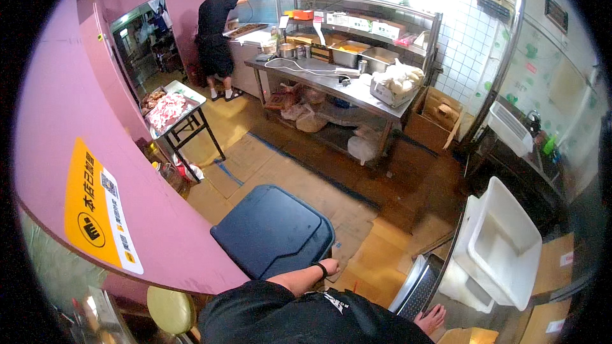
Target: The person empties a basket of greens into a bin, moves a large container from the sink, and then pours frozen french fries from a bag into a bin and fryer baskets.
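My left hand (330,267), with a black band at the wrist, is low in front of my body, just past the near right corner of a dark blue lidded plastic bin (275,227). Its fingers look curled, but what is under them is hidden. My right hand (431,319) rests palm down with its fingers apart at the edge of a metal table (452,317). Beyond it on that table sits a white plastic tub (509,243). A dark perforated tray (420,286) stands tilted beside the table, just past my right fingers.
A co-worker (215,33) stands by the far counter, one arm raised. A steel worktable (320,71) holds food pans and a box of bags. At left, a small table (198,98) carries raw meat (167,107). Flattened cardboard (267,167) covers the floor. A stool (171,309) is behind the pink partition.
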Motion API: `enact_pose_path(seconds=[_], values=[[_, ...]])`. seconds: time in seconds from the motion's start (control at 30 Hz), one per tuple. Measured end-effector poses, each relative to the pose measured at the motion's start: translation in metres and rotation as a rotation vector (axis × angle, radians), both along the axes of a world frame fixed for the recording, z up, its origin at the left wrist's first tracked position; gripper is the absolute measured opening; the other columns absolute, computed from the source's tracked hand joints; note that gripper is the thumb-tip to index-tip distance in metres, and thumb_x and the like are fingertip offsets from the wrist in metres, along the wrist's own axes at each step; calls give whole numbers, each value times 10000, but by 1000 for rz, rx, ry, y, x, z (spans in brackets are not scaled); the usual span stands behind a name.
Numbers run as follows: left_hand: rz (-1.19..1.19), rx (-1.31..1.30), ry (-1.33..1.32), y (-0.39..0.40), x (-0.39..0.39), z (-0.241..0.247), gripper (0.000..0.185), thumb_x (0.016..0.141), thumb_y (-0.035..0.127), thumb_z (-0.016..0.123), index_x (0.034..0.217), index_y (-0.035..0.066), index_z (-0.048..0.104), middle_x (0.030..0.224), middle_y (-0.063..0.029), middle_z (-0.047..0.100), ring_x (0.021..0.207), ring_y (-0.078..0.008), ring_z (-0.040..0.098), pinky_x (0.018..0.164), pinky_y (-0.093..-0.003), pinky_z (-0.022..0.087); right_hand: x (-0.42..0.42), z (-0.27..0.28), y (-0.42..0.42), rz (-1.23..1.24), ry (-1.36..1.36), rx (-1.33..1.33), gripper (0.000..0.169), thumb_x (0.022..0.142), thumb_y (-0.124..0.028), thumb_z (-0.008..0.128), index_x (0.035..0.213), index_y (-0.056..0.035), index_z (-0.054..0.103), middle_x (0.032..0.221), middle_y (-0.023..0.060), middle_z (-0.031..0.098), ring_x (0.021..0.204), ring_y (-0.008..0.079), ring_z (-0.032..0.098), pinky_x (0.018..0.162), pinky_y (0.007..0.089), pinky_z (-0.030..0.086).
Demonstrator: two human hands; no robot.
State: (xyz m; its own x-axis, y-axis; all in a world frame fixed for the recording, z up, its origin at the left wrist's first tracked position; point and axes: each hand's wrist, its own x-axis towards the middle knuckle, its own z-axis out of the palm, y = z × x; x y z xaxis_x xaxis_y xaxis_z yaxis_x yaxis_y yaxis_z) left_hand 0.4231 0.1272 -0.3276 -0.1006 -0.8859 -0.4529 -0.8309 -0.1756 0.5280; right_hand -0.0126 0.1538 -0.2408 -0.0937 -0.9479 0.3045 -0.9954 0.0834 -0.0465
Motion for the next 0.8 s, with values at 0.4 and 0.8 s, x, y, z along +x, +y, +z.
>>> enact_pose_path(seconds=[0.4, 0.8], values=[[168, 69, 127, 11, 26, -5, 273, 768, 267, 508, 898, 46, 600, 896, -184, 604, 865, -331, 569, 747, -404, 451, 10, 33, -3, 67, 68, -94, 647, 710, -525, 506, 1191, -97, 443, 1177, 140, 451, 1099, 316, 423, 860, 501, 372], [270, -57, 197, 4, 47, -1, 268, 781, 278, 517, 906, 52, 587, 897, -162, 609, 866, -318, 572, 744, -395, 450, 18, 34, -15, 150, 154, -331, 595, 792, -568, 387, 1105, -76, 508, 1060, 133, 513, 971, 301, 496, 804, 430, 423]])
